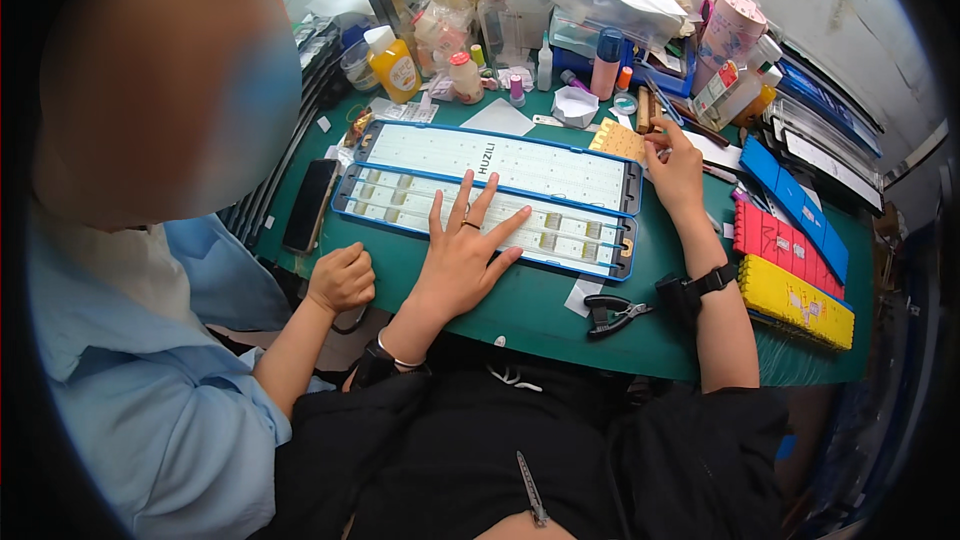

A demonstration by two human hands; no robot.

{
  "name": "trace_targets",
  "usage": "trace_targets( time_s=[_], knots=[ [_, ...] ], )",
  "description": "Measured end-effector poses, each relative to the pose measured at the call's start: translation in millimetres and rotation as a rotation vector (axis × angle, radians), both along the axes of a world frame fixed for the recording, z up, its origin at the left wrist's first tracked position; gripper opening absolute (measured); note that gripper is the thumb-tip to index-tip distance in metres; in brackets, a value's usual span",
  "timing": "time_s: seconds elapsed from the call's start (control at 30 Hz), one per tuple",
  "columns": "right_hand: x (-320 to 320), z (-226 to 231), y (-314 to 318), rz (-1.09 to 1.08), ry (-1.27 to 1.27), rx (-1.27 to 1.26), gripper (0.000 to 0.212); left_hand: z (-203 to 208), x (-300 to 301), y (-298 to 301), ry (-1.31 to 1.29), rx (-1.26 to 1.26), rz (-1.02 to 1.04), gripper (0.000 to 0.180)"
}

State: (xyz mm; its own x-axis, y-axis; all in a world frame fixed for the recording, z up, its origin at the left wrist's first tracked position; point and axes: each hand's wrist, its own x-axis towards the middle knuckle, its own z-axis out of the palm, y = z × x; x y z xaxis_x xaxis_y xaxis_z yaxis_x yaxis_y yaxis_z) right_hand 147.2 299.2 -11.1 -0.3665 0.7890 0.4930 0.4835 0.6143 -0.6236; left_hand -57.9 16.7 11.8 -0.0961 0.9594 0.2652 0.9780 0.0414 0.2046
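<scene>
A long, flat blue case (495, 158) lies unfolded on the table, with a white panel in its far half. Its near half holds rows of small winding blocks (551, 232) between long rails. My left hand (462, 252) rests on this near half with its fingers spread, a ring on one of them. Beyond the case's right end, my right hand (677, 168) has its thumb and forefinger pinched together beside a yellow-orange notched board (617, 140). What lies between those fingertips is too small to make out. Small black-handled pliers (614, 315) lie between my forearms.
To the left sits a person in a light blue shirt, their fist (342, 277) at the green table's (470, 325) edge beside a phone (311, 205). Yellow (797, 302), red (785, 245) and blue (797, 202) boards lie at right. Bottles (394, 65) and boxes crowd the back.
</scene>
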Motion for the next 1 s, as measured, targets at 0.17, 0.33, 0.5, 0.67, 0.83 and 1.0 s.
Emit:
trace_targets(
  time_s=[0.17, 0.33, 0.5, 0.67, 0.83, 1.0],
  knots=[
    [-15, 0, -8, 0.053, 0.047, -0.059, 0.034, 5, -9, -11, -0.008, -0.038, 0.027, 0.058],
    [7, -8, 2, 0.047, 0.027, -0.053, 0.033, -10, -5, -3, 0.002, -0.027, 0.058, 0.074],
    [-1, -5, -8, 0.041, -0.036, -0.032, 0.036, -14, -9, -10, 0.059, -0.011, 0.065, 0.072],
    [-3, -2, -5, 0.043, -0.048, 0.006, 0.035, -14, -10, -8, 0.034, 0.018, 0.058, 0.071],
    [-3, 0, -7, 0.038, -0.057, -0.004, 0.036, -13, -9, -8, 0.035, 0.011, 0.058, 0.071],
    [-1, -1, -9, 0.03, -0.063, 0.004, 0.036, -13, -8, -8, 0.038, 0.0, 0.056, 0.071]
  ],
)
